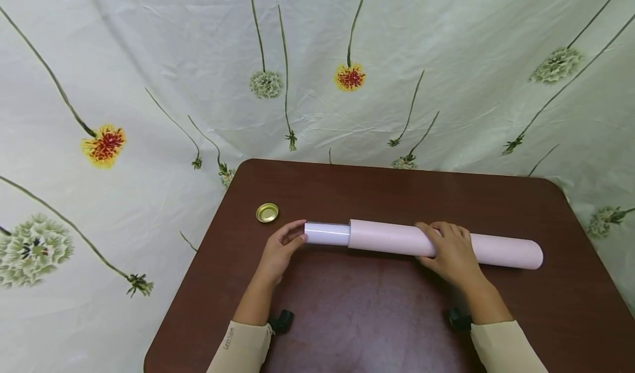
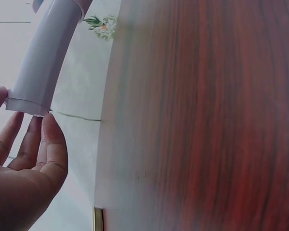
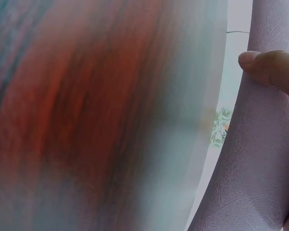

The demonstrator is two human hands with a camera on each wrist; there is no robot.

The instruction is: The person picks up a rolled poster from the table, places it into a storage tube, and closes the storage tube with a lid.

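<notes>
A long pale pink tube (image 1: 392,236) lies across the brown table, its right end rounded. From its left opening sticks a glossy white roll (image 1: 327,233), which looks like a rolled sheet. My left hand (image 1: 278,254) pinches the outer end of that roll between thumb and fingertips; the left wrist view shows the fingers round the rim of the white roll (image 2: 41,62). Around the middle of the tube curls my right hand (image 1: 451,254), holding it from above. In the right wrist view a thumb (image 3: 269,67) presses on the tube's creased surface (image 3: 255,144).
A small round gold lid (image 1: 267,212) lies on the table beyond my left hand. The table (image 1: 357,307) has rounded corners. Behind it and to its left hangs a white cloth (image 1: 208,42) printed with flowers.
</notes>
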